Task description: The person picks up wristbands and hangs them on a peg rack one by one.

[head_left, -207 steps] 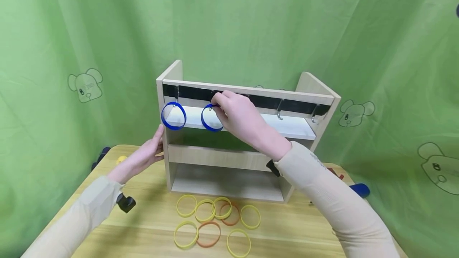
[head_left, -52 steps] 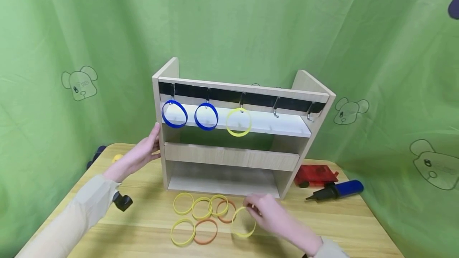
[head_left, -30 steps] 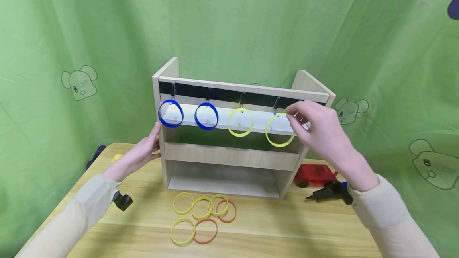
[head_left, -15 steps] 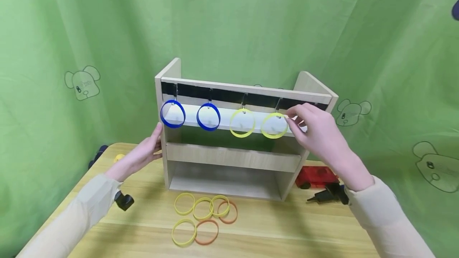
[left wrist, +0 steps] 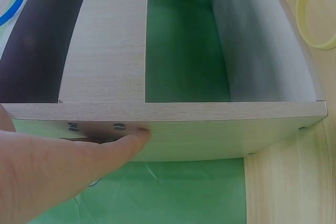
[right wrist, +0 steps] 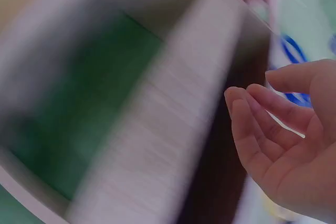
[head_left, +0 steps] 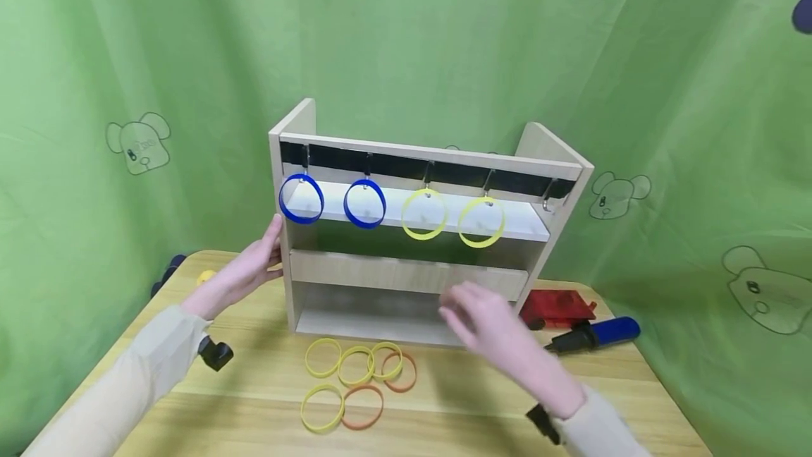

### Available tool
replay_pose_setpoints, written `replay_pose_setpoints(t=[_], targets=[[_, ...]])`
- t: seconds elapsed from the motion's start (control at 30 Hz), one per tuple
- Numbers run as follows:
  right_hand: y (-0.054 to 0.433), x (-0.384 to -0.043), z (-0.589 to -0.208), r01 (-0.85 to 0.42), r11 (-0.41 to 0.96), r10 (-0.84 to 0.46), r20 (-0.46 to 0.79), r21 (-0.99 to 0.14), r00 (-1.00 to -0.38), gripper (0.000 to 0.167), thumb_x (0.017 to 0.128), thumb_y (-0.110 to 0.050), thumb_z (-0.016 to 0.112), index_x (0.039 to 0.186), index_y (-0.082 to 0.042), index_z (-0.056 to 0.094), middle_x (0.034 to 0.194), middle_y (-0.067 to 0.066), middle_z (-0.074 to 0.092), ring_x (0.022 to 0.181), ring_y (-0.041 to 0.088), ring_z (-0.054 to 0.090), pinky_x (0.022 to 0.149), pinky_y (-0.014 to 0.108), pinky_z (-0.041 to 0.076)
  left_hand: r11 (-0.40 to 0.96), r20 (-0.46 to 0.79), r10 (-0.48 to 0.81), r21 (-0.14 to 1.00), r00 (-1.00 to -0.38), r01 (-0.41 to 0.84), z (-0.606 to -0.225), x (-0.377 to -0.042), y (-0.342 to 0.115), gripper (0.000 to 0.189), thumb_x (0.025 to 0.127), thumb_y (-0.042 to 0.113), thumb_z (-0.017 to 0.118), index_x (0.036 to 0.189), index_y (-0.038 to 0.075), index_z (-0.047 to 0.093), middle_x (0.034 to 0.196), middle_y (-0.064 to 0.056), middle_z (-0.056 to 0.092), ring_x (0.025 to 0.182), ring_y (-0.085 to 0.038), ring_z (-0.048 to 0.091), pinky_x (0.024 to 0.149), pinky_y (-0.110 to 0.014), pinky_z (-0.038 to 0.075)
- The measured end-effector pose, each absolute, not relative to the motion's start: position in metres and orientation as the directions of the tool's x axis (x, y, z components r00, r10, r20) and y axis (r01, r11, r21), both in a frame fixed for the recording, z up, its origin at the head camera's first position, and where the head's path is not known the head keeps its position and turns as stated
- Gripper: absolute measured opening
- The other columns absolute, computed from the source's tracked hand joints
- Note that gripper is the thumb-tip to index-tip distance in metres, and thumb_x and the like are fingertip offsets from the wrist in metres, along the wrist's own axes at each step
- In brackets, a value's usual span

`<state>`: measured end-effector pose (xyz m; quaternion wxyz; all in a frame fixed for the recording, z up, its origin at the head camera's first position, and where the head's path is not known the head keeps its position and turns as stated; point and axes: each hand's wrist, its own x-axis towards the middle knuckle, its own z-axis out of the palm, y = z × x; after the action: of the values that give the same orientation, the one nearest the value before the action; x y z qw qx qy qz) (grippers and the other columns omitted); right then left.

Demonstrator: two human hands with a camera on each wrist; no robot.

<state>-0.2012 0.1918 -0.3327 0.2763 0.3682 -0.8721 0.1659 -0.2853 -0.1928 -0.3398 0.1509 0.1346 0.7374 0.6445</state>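
A small wooden shelf stands on the table with a row of hooks along its black strip. From the hooks hang two blue silicone wristbands, the left one and its neighbour, then two yellow wristbands, one near the middle and one further right. My left hand rests against the shelf's left side panel, thumb extended along it in the left wrist view. In front of the lower shelf my right hand is in mid-air, fingers loosely bent, holding nothing. The rightmost hook carries no band.
Several yellow wristbands and two orange wristbands lie on the table before the shelf, some overlapping. At the right are a red toy vehicle and a blue-and-black hand pump. A green curtain hangs behind.
Two yellow wristbands have gone from the table onto the third and fourth hooks. My right hand has let go of the latter and moved down and left. My left hand stays put.
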Motion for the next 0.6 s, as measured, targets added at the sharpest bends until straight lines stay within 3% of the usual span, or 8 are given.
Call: replay_pose_setpoints(t=[0.13,0.3,0.6], targets=[[0.183,-0.212,-0.392,-0.697,0.689,-0.549,0.485,-0.198,-0.681,0.005,0.084,0.0,0.07,0.087,-0.004,0.069,0.078,0.005,0.069,0.064,0.007,0.062,0.057,0.009,0.052,0.134,-0.048,0.397,0.991,-0.916,0.006,-0.34,-0.286,-0.193,0.095,0.096,0.072,0.009,0.158,0.0,0.002,0.164,-0.03,0.005,0.153,-0.047,0.005,0.125,-0.062,0.01],[0.178,-0.225,-0.445,-0.651,0.703,-0.556,0.35,-0.287,-0.754,0.005,0.082,-0.001,0.07,0.082,-0.006,0.068,0.076,0.002,0.069,0.065,0.006,0.06,0.056,0.011,0.05,0.136,-0.051,0.395,0.991,-0.917,0.003,-0.34,-0.286,-0.193,0.095,0.096,0.072,0.009,0.158,0.0,0.001,0.164,-0.03,0.003,0.153,-0.047,0.005,0.125,-0.062,0.01],[0.174,-0.236,-0.472,-0.611,0.74,-0.538,0.298,-0.281,-0.789,0.012,0.083,-0.01,0.076,0.076,-0.008,0.067,0.072,0.001,0.063,0.064,0.005,0.053,0.055,0.015,0.045,0.135,-0.054,0.393,0.991,-0.918,-0.001,-0.339,-0.285,-0.192,0.095,0.096,0.073,0.01,0.158,0.001,0.002,0.164,-0.029,0.005,0.153,-0.047,0.005,0.125,-0.062,0.011]])
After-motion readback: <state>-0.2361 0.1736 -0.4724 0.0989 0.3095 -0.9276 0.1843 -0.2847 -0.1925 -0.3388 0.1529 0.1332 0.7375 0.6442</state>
